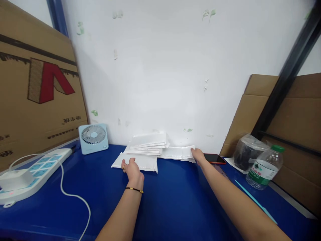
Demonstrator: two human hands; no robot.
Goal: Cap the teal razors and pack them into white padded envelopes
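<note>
White padded envelopes lie against the wall on the blue table. A stack of envelopes [147,140] leans in the middle, with a single front envelope [146,163] lying flat before it at the left. My left hand [132,172], with a ring and a dark bracelet, is at the near edge of that front envelope; its fingers are apart, and I cannot see whether they touch it. At the right, several more padded envelopes [175,153] overlap. My right hand [198,156] pinches their right end, its fingertips partly hidden behind the edge.
On the left stand a light-blue fan [94,138], a power strip [47,167] with a white cable [71,194], and a large cardboard box [37,77]. On the right are a phone [214,158], a plastic bottle [265,169], a wrapped dark object [247,154] and a turquoise stick [254,199].
</note>
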